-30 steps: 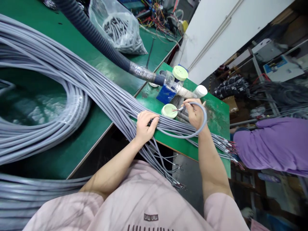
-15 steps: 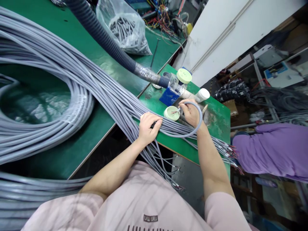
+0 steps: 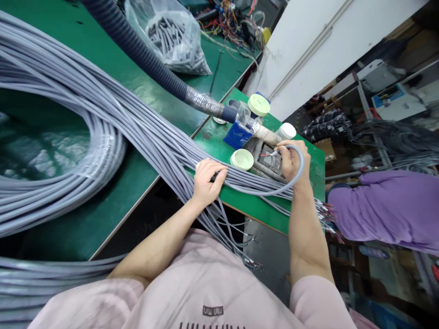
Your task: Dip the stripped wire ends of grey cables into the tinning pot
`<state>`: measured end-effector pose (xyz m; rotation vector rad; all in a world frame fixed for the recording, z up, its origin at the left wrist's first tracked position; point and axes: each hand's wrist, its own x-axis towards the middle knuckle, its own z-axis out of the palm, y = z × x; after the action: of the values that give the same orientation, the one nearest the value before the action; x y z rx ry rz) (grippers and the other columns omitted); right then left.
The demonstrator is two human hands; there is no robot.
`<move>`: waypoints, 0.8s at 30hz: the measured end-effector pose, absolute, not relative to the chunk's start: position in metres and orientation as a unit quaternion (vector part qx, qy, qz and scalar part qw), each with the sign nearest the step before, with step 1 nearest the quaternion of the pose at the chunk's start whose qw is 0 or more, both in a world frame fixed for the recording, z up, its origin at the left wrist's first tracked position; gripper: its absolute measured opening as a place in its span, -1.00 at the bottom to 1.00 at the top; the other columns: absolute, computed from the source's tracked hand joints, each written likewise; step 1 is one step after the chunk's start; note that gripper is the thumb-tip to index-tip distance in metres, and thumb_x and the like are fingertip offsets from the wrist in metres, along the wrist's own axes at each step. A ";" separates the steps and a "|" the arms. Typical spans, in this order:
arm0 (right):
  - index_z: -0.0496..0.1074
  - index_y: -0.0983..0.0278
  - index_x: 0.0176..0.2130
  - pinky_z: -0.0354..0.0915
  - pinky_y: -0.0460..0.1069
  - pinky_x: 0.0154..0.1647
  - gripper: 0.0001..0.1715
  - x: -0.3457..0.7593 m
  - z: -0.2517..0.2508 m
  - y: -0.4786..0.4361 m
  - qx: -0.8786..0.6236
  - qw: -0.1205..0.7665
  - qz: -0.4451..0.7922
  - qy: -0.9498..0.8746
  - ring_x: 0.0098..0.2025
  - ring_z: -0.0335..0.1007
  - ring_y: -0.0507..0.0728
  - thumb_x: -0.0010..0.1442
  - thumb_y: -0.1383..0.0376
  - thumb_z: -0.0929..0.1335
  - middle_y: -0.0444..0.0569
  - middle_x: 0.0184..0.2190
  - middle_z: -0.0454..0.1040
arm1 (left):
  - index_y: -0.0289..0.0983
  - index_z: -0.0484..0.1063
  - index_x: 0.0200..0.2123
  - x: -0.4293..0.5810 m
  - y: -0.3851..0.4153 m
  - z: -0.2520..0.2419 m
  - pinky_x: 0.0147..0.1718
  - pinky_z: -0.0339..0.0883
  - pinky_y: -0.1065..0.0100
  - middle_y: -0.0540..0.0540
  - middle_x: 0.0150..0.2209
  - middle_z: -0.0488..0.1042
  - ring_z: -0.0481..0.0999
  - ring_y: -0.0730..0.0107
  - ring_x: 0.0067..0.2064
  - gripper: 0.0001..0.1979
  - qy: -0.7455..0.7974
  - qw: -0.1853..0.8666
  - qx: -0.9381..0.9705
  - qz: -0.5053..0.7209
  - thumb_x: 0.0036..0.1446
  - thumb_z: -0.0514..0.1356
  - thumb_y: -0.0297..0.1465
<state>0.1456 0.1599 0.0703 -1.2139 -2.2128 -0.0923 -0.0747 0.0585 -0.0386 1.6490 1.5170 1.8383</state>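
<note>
**Left hand (image 3: 207, 180) curled over a long bundle of grey cables (image 3: 164, 146), right hand (image 3: 291, 160) pinching one looped grey cable (image 3: 298, 173)**

Far left of the small green-topped bench (image 3: 264, 208), a large coil of the same grey cable (image 3: 68, 155) on a longer green table (image 3: 113, 219). Beyond the bench's far left corner, a clear plastic bag of short dark-grey pieces (image 3: 168, 39), a black corrugated hose (image 3: 137, 50) with a foil-wrapped end (image 3: 204, 101), and a tangle of multicoloured wires (image 3: 231, 23).

Across the bench, the bundle, with thin stripped ends dangling past its near edge and red-tipped wires (image 3: 325, 214) fanning out past its right edge. Hands well apart, the left pressed onto the bundle near the bench's near edge. On the bench, a square blue block (image 3: 236, 135), a round pale-green cap (image 3: 242, 160), and a dark metal fixture (image 3: 269, 160) just beside the right hand, with the looped cable's stripped wires pointing into it. Right of the bench, a co-worker's purple sleeve (image 3: 384, 210).
</note>
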 end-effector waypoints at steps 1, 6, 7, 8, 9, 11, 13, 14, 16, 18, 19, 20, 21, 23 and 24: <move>0.45 0.17 -0.25 0.21 0.14 -0.01 -0.78 0.153 0.070 0.161 -0.467 0.304 -0.039 -0.829 -0.14 0.38 0.19 0.30 0.22 0.24 -0.05 -0.29 0.52 | -0.20 0.47 -0.35 -0.075 0.059 -0.039 0.04 0.25 0.13 -0.03 -0.35 0.58 0.53 0.34 -0.23 -0.82 0.519 0.121 0.564 0.631 0.23 0.11 -0.31; 0.44 0.20 -0.28 0.23 0.14 -0.06 -0.77 0.183 0.057 0.177 -0.500 0.303 -0.056 -0.809 -0.16 0.35 0.21 0.28 0.24 0.22 -0.04 -0.34 0.52 | -0.21 0.48 -0.35 -0.074 0.059 -0.039 0.03 0.25 0.14 -0.03 -0.35 0.57 0.53 0.35 -0.24 -0.85 0.503 0.108 0.564 0.645 0.22 0.13 -0.34; 0.44 0.20 -0.29 0.23 0.13 -0.07 -0.77 0.188 0.054 0.180 -0.504 0.300 -0.058 -0.808 -0.17 0.35 0.21 0.28 0.25 0.22 -0.04 -0.35 0.52 | -0.21 0.48 -0.35 -0.074 0.059 -0.039 0.02 0.25 0.14 -0.03 -0.35 0.57 0.53 0.34 -0.24 -0.85 0.504 0.108 0.565 0.644 0.22 0.13 -0.34; 0.44 0.20 -0.30 0.24 0.13 -0.09 -0.78 0.191 0.051 0.184 -0.508 0.299 -0.060 -0.806 -0.18 0.36 0.20 0.27 0.25 0.22 -0.04 -0.36 0.52 | -0.21 0.48 -0.35 -0.074 0.059 -0.039 0.02 0.25 0.14 -0.03 -0.35 0.57 0.53 0.34 -0.24 -0.85 0.505 0.109 0.566 0.642 0.22 0.13 -0.33; 0.44 0.20 -0.30 0.24 0.12 -0.10 -0.78 0.194 0.048 0.187 -0.512 0.298 -0.060 -0.804 -0.20 0.36 0.20 0.26 0.26 0.23 -0.04 -0.37 0.52 | -0.21 0.48 -0.34 -0.074 0.059 -0.039 0.02 0.25 0.14 -0.02 -0.35 0.57 0.53 0.35 -0.24 -0.85 0.508 0.110 0.566 0.640 0.22 0.13 -0.33; 0.43 0.20 -0.31 0.25 0.12 -0.11 -0.80 0.199 0.043 0.192 -0.518 0.295 -0.055 -0.801 -0.21 0.37 0.19 0.25 0.27 0.23 -0.04 -0.36 0.52 | -0.20 0.48 -0.34 -0.074 0.059 -0.039 0.03 0.25 0.13 -0.02 -0.35 0.57 0.53 0.34 -0.24 -0.85 0.511 0.111 0.567 0.637 0.22 0.13 -0.33; 0.43 0.21 -0.31 0.25 0.13 -0.10 -0.80 0.203 0.038 0.196 -0.525 0.288 -0.051 -0.799 -0.21 0.37 0.20 0.24 0.27 0.23 -0.03 -0.35 0.52 | -0.20 0.48 -0.34 -0.074 0.059 -0.040 0.02 0.26 0.13 -0.03 -0.35 0.57 0.53 0.34 -0.24 -0.85 0.510 0.108 0.568 0.637 0.22 0.13 -0.33; 0.42 0.21 -0.31 0.25 0.13 -0.10 -0.80 0.205 0.036 0.198 -0.528 0.285 -0.050 -0.798 -0.21 0.37 0.21 0.23 0.26 0.23 -0.02 -0.36 0.52 | -0.20 0.48 -0.34 -0.074 0.059 -0.040 0.01 0.26 0.13 -0.03 -0.35 0.57 0.53 0.34 -0.24 -0.86 0.509 0.105 0.569 0.637 0.22 0.14 -0.34; 0.42 0.22 -0.31 0.25 0.15 -0.09 -0.79 0.208 0.032 0.201 -0.532 0.281 -0.048 -0.797 -0.21 0.37 0.22 0.23 0.26 0.22 -0.01 -0.37 0.52 | -0.20 0.48 -0.34 -0.074 0.059 -0.040 0.01 0.27 0.13 -0.03 -0.35 0.57 0.53 0.34 -0.24 -0.86 0.509 0.104 0.569 0.638 0.21 0.14 -0.34; 0.42 0.22 -0.32 0.25 0.14 -0.09 -0.79 0.210 0.030 0.205 -0.532 0.281 -0.043 -0.797 -0.22 0.37 0.21 0.23 0.26 0.22 -0.01 -0.37 0.52 | -0.20 0.48 -0.34 -0.074 0.059 -0.040 0.02 0.27 0.13 -0.03 -0.35 0.57 0.53 0.34 -0.24 -0.85 0.513 0.108 0.567 0.635 0.22 0.13 -0.33; 0.42 0.22 -0.32 0.25 0.14 -0.09 -0.80 0.211 0.029 0.206 -0.532 0.282 -0.041 -0.797 -0.23 0.37 0.20 0.22 0.26 0.22 -0.01 -0.37 0.52 | -0.19 0.48 -0.34 -0.074 0.059 -0.039 0.03 0.27 0.12 -0.03 -0.35 0.57 0.53 0.33 -0.24 -0.85 0.516 0.111 0.567 0.632 0.22 0.13 -0.32; 0.42 0.22 -0.33 0.25 0.13 -0.10 -0.80 0.212 0.028 0.208 -0.532 0.282 -0.039 -0.798 -0.23 0.37 0.20 0.22 0.26 0.23 -0.01 -0.37 0.52 | -0.19 0.48 -0.34 -0.074 0.059 -0.039 0.03 0.26 0.12 -0.03 -0.34 0.58 0.53 0.33 -0.24 -0.85 0.519 0.113 0.567 0.630 0.22 0.13 -0.32; 0.42 0.22 -0.33 0.25 0.13 -0.10 -0.80 0.213 0.027 0.210 -0.532 0.280 -0.040 -0.798 -0.24 0.37 0.19 0.22 0.25 0.23 -0.01 -0.37 0.52 | -0.19 0.48 -0.34 -0.074 0.059 -0.039 0.03 0.26 0.11 -0.03 -0.34 0.58 0.54 0.33 -0.24 -0.84 0.520 0.114 0.567 0.628 0.22 0.13 -0.32; 0.42 0.22 -0.34 0.25 0.12 -0.11 -0.79 0.215 0.026 0.213 -0.532 0.274 -0.048 -0.800 -0.25 0.37 0.19 0.22 0.25 0.23 -0.01 -0.37 0.53 | -0.19 0.48 -0.34 -0.074 0.059 -0.039 0.03 0.27 0.11 -0.03 -0.34 0.58 0.54 0.33 -0.24 -0.84 0.522 0.114 0.568 0.626 0.22 0.13 -0.31; 0.42 0.22 -0.34 0.25 0.12 -0.12 -0.79 0.215 0.025 0.215 -0.533 0.270 -0.053 -0.800 -0.25 0.37 0.20 0.22 0.25 0.23 -0.01 -0.37 0.53 | -0.19 0.48 -0.34 -0.074 0.059 -0.039 0.03 0.27 0.11 -0.03 -0.35 0.58 0.54 0.33 -0.24 -0.84 0.523 0.113 0.568 0.626 0.22 0.13 -0.32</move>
<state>0.2154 0.2149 0.0250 -1.4357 -2.1572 -0.1428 -0.0736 0.0594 -0.0393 1.6663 1.5339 1.8355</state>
